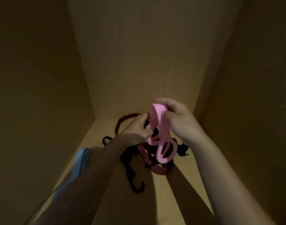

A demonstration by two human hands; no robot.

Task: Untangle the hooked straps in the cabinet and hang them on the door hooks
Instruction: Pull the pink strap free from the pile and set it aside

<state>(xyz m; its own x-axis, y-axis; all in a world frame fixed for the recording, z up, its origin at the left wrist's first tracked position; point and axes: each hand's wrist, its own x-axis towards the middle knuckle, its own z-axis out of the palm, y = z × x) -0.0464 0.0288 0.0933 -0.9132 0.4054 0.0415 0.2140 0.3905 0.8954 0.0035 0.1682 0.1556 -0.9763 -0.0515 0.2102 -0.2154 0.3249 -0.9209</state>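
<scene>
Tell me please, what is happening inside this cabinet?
A person reaches into a wooden cabinet with both hands. The right hand pinches the top of a looped pink strap, and the left hand grips its lower part. Below them, a red striped strap and black hooks lie tangled on the cabinet floor. A blue strap lies apart at the left. The door hooks are out of view.

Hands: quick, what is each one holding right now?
Left hand: pinches the pink strap low down.
Right hand: pinches the pink strap's top loop.
</scene>
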